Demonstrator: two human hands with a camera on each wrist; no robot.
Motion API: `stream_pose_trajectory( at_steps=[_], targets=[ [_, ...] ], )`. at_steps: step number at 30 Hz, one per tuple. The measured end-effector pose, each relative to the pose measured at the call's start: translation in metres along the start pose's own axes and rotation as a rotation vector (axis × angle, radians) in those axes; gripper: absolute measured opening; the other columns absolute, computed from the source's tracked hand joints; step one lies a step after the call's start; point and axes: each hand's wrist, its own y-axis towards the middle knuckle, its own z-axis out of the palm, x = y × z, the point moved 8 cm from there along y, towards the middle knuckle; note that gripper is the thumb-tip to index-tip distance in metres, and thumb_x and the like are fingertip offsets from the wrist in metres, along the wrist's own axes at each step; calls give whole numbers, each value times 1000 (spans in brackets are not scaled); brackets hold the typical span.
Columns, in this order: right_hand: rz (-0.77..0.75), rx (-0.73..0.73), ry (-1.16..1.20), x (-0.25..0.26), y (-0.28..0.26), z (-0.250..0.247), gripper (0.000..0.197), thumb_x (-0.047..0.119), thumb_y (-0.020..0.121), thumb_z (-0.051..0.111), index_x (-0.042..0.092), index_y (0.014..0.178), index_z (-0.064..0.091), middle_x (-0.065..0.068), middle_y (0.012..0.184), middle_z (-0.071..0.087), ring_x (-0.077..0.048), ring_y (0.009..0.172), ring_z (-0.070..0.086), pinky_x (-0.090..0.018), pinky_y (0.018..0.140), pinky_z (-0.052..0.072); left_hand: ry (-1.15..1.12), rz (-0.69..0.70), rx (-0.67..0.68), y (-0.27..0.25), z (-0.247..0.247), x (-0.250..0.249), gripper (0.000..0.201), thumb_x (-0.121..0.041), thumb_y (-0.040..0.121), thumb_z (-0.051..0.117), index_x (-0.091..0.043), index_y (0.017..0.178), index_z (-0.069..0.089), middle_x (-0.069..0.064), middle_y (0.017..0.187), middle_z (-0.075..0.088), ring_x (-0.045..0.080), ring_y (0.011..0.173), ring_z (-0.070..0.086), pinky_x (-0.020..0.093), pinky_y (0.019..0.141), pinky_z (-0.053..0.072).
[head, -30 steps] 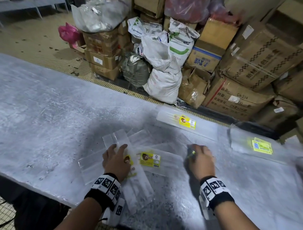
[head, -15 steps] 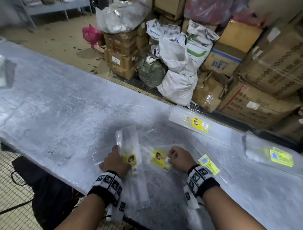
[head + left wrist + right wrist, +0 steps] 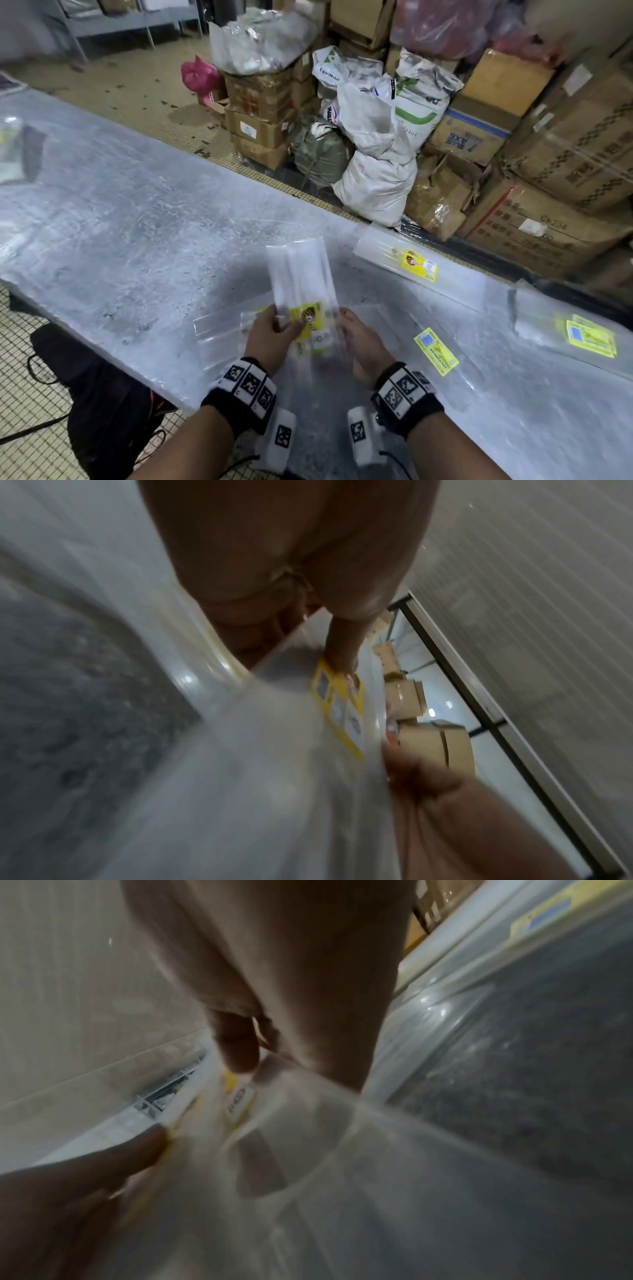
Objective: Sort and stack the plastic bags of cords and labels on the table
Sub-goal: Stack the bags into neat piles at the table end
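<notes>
Head view: both hands raise one clear plastic bag (image 3: 303, 274) above the near edge of the bench (image 3: 120, 219), its long axis pointing away from the person. The left hand (image 3: 270, 337) pinches the bag's lower left edge, thumb lying on the yellow label (image 3: 308, 320); the right hand (image 3: 359, 342) grips the lower right edge, fingers curled round the film. In the left wrist view the thumb (image 3: 342, 647) presses the label's yellow border; in the right wrist view a thumb tip rests on the film beside the label, though blur hides finer detail.

Under the hands, more clear bags lie overlapping on the bench, one flat bag (image 3: 219, 325) jutting out to the left. A loose yellow label (image 3: 435, 351) lies just right of the right hand. A long bagged bundle (image 3: 418, 265) with a yellow label lies at the far right bench edge, and another bag with yellow labels (image 3: 589, 337) lies further right, well apart from the hands.

Beyond the bench, cardboard boxes (image 3: 565, 154) and white sacks (image 3: 376, 144) stand on the floor.
</notes>
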Motion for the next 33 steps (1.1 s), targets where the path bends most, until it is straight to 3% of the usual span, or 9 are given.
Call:
stream_pose_trajectory(
  at_steps=[3, 6, 11, 18, 22, 25, 29, 31, 33],
  targets=[
    [-26, 33, 15, -6, -8, 8, 23, 23, 99, 59, 15, 121, 59, -12, 116, 72, -30, 104, 69, -47, 90, 55, 212, 72, -1, -1, 17, -2, 25, -24, 77, 81, -22, 75, 56, 1, 67, 47, 14, 58, 42, 26, 52, 32],
    [-79, -8, -158, -8, -9, -7, 39, -9, 89, 61, 17, 118, 56, -3, 103, 73, -21, 92, 70, -36, 80, 56, 193, 52, 38, 1, 29, -10, 16, -36, 85, 68, -25, 79, 58, 0, 73, 59, 18, 68, 57, 30, 67, 47],
    [-44, -250, -80, -10, -23, -67, 54, -22, 80, 56, 14, 120, 51, -11, 96, 67, -14, 73, 65, -24, 61, 53, 970, 156, 263, 20, 43, -7, 55, -37, 84, 52, -28, 138, 48, 2, 140, 45, 27, 133, 41, 44, 108, 35],
    [-3, -265, -8, -16, -29, -93, 60, -20, 81, 55, 20, 125, 46, -14, 95, 65, -21, 70, 65, -36, 60, 52, 1293, 34, 340, 21, 28, -11, 64, -48, 71, 71, -34, 126, 42, 3, 122, 44, 30, 119, 38, 45, 96, 30],
    [-5, -261, -9, -17, -23, -92, 57, -19, 80, 58, 14, 125, 49, -17, 101, 67, -26, 82, 67, -40, 73, 57, 1046, 63, 244, 26, 7, -17, 16, -33, 82, 59, -29, 92, 46, 4, 107, 51, 30, 105, 54, 34, 84, 40],
    [-26, -260, -24, -10, -19, -82, 57, -17, 81, 59, 15, 127, 49, -12, 102, 68, -23, 85, 67, -35, 74, 56, 607, 44, 144, 21, -13, -20, 28, -14, 86, 64, -22, 76, 40, 2, 77, 52, 19, 68, 56, 28, 60, 40],
    [-45, -258, 51, -1, -7, -60, 59, -20, 83, 55, 19, 126, 47, -9, 94, 67, -20, 72, 66, -32, 57, 55, -90, -139, 120, -1, -24, -11, 26, 10, 84, 66, -9, 84, 48, 17, 71, 61, 13, 45, 60, 20, 39, 43],
    [-30, -244, 92, -4, 1, -46, 55, -17, 87, 52, 24, 123, 48, -13, 94, 66, -21, 67, 66, -33, 50, 54, -144, -159, 143, -8, -16, -10, 24, 10, 84, 66, -8, 91, 52, 18, 77, 66, 14, 49, 61, 20, 40, 44],
    [-4, -206, 144, -13, 9, -25, 39, -2, 94, 56, 27, 120, 53, -15, 105, 68, -27, 81, 69, -41, 64, 59, -60, -130, 135, -15, -8, -9, 25, 8, 83, 69, -11, 92, 55, 10, 76, 68, 9, 54, 61, 21, 48, 46]
  ],
)
